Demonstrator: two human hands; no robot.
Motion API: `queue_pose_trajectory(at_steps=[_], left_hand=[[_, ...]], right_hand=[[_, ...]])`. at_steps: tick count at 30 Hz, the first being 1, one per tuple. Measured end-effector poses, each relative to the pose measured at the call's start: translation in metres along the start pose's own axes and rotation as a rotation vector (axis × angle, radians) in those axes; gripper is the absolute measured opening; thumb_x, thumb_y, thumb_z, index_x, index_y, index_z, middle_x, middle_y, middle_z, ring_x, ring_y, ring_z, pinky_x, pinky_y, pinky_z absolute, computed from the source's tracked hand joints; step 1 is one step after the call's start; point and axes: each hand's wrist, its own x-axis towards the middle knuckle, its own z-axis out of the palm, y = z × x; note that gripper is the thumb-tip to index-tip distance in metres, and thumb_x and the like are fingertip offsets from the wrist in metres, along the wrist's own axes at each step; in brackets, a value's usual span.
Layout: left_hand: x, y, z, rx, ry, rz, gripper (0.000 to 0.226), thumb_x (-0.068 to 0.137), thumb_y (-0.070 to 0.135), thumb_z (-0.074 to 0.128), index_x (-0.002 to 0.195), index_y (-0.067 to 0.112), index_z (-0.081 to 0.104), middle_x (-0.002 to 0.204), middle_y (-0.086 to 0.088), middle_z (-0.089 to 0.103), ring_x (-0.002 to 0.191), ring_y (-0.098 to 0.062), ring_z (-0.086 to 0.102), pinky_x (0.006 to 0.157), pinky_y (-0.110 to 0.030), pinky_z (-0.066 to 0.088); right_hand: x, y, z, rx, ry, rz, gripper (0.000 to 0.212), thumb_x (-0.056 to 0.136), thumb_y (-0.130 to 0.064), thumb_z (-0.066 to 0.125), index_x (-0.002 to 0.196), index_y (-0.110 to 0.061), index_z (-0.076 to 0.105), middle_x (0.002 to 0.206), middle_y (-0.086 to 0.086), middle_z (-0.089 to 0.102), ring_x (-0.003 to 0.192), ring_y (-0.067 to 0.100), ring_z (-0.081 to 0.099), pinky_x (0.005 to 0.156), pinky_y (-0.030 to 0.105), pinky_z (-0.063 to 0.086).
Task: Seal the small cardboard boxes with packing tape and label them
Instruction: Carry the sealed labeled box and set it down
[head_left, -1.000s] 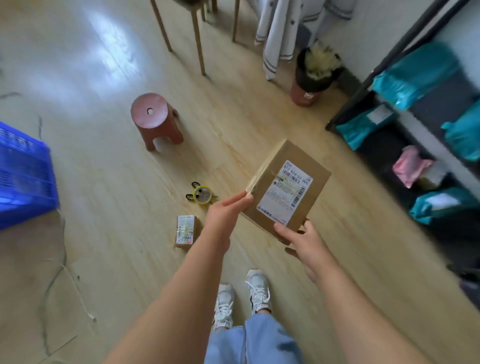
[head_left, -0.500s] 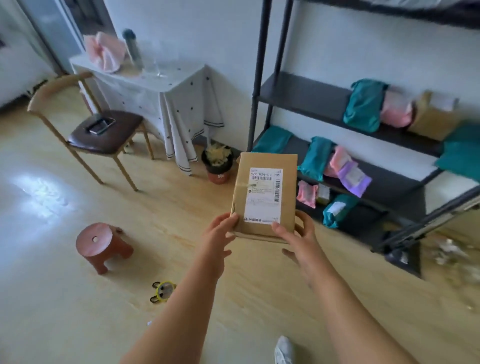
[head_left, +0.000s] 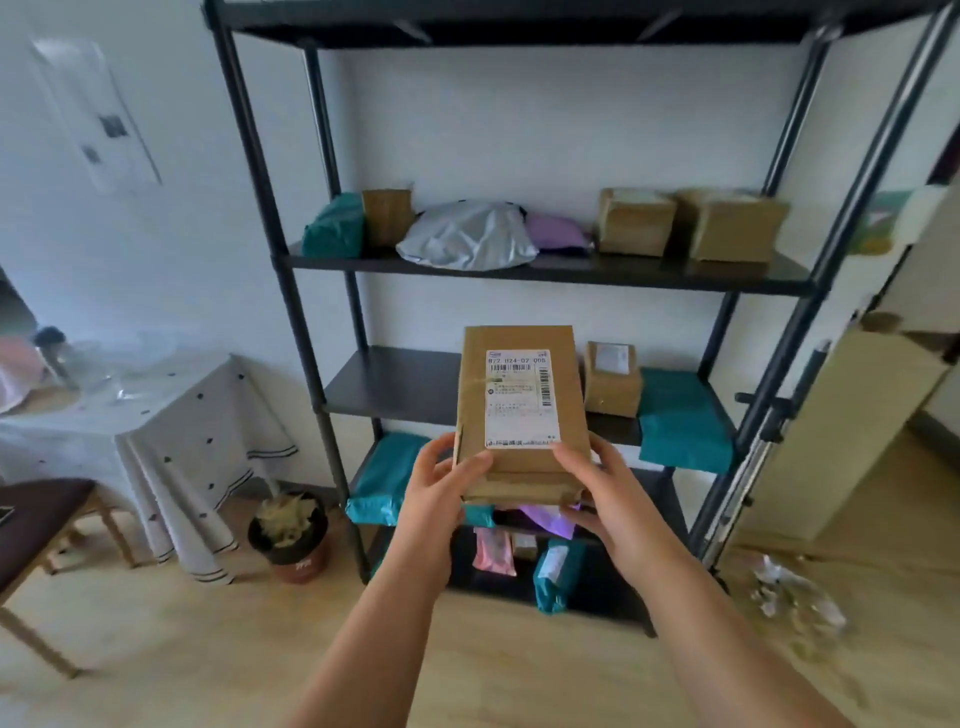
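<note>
Now box (head_left: 519, 405) before rack (head_left: 395, 384) middle shelf; left hand (head_left: 441, 499), right hand (head_left: 608, 493) pinch near end only. Risk: far end dips, slips, knocks shelved carton (head_left: 613, 379).

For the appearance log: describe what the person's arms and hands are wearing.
Nothing is worn: the left hand and right hand are bare, without gloves, rings or a watch showing. The left forearm and right forearm are bare too; no sleeve reaches into view.

Matt cardboard box (head_left: 519, 405), paper label (head_left: 521, 400); black metal shelf (head_left: 395, 384); wood floor (head_left: 156, 649).
</note>
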Motion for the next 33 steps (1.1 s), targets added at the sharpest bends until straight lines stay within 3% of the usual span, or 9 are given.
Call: queue_pose_trajectory(at_steps=[6,10,16,19,22,25,27,30,33], left_hand=[[0.061,0.043,0.099,0.019,-0.010,0.116,0.043,0.086,0.034,0.073,0.125,0.031,0.055,0.110,-0.002,0.068,0.102,-0.019,0.066,0.083,-0.032,0.052],[0.095,0.043,0.146,0.054,-0.028,0.110,0.042,0.087,0.033,0.072,0.125,0.030,0.056,0.109,-0.002,0.070,0.102,-0.020,0.067,0.086,-0.036,0.053],[0.138,0.003,0.167,0.063,-0.018,-0.021,0.033,0.086,0.022,0.071,0.117,0.028,0.058,0.107,-0.006,0.071,0.097,-0.021,0.069,0.088,-0.036,0.056],[0.158,-0.017,0.159,0.077,-0.013,-0.073,0.031,0.087,0.020,0.070,0.115,0.027,0.059,0.108,-0.008,0.070,0.096,-0.023,0.069,0.085,-0.035,0.057],[0.177,-0.028,0.140,0.077,0.029,-0.106,0.032,0.086,0.022,0.071,0.116,0.026,0.061,0.110,-0.009,0.070,0.096,-0.023,0.069,0.085,-0.037,0.058],[0.206,-0.031,0.105,0.066,0.097,-0.136,0.033,0.086,0.025,0.070,0.118,0.026,0.062,0.106,-0.004,0.069,0.089,-0.018,0.069,0.079,-0.035,0.060],[0.229,-0.030,0.079,0.078,0.141,-0.130,0.032,0.086,0.029,0.071,0.116,0.028,0.063,0.106,-0.002,0.069,0.096,-0.019,0.068,0.093,-0.042,0.056],[0.266,-0.025,0.035,0.106,0.198,-0.129,0.034,0.087,0.032,0.071,0.119,0.030,0.063,0.109,0.001,0.068,0.103,-0.018,0.065,0.098,-0.044,0.052],[0.316,-0.022,-0.014,0.138,0.227,-0.150,0.042,0.087,0.036,0.070,0.128,0.028,0.062,0.112,0.002,0.069,0.106,-0.019,0.065,0.100,-0.047,0.051]], right_hand=[[0.058,-0.069,-0.068,-0.061,-0.013,-0.138,0.059,0.082,-0.063,0.063,0.136,-0.044,0.047,0.126,-0.012,0.059,0.113,0.010,0.059,0.089,0.035,0.057],[0.091,-0.081,-0.107,-0.046,0.056,-0.116,0.039,0.093,-0.053,0.060,0.128,-0.042,0.049,0.117,-0.015,0.059,0.107,0.008,0.058,0.100,0.043,0.052],[0.128,-0.055,-0.135,-0.047,0.106,-0.030,0.051,0.092,-0.046,0.066,0.138,-0.039,0.047,0.121,-0.016,0.061,0.108,0.006,0.058,0.103,0.043,0.048],[0.145,-0.035,-0.130,-0.050,0.102,0.035,0.036,0.093,-0.043,0.065,0.127,-0.044,0.052,0.118,-0.017,0.063,0.105,0.005,0.060,0.099,0.040,0.049],[0.162,-0.024,-0.113,-0.068,0.066,0.065,0.022,0.095,-0.041,0.062,0.114,-0.048,0.053,0.109,-0.021,0.064,0.095,0.001,0.063,0.076,0.025,0.051],[0.199,-0.012,-0.075,-0.141,0.011,0.101,0.040,0.093,-0.052,0.062,0.131,-0.045,0.052,0.123,-0.016,0.064,0.111,0.009,0.061,0.098,0.040,0.050],[0.225,-0.005,-0.047,-0.205,-0.022,0.118,0.053,0.089,-0.060,0.061,0.139,-0.045,0.048,0.133,-0.011,0.061,0.120,0.015,0.058,0.109,0.048,0.043],[0.262,0.001,0.004,-0.270,-0.052,0.134,0.050,0.090,-0.063,0.057,0.136,-0.043,0.048,0.129,-0.010,0.061,0.114,0.012,0.058,0.107,0.043,0.043],[0.308,0.012,0.059,-0.336,-0.008,0.123,0.045,0.094,-0.061,0.053,0.133,-0.039,0.053,0.119,-0.013,0.059,0.100,0.009,0.055,0.091,0.032,0.040]])
